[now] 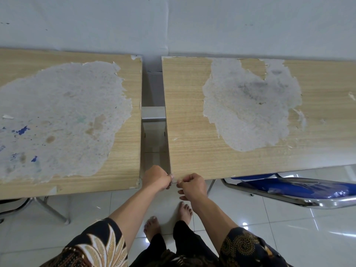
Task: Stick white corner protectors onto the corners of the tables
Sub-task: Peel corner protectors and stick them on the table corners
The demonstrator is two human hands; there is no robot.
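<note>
while both of my hands crowd the near left corner of the right table (194, 122), the white corner protector (174, 180) sits right at that corner, with only a sliver of it showing between my fingertips. my left hand (157, 179) comes at it from the gap side, fingers curled in and pinching the piece. my right hand (192, 186) meets it from the front edge, thumb and forefinger nipped on it too, the other fingers bent below. whether it is pressed fully home i cannot tell, as it is small and mostly hidden. i judge it light and a little soft, probably with a sticky face, so it takes no force to carry but could cling to my skin or go on crooked. it seems best to hold it by its outer faces, keep off the adhesive, and press each flank against the 2 edges that meet at the corner. the chipped, peeling surface of the tabletop may give the glue a poor bite. counting: 1 protector in view, 2 tables, the right one and the left table (129, 147) across a narrow gap, 2 hands at work, and 1 blue chair (289, 186) under the right table's front edge.
</note>
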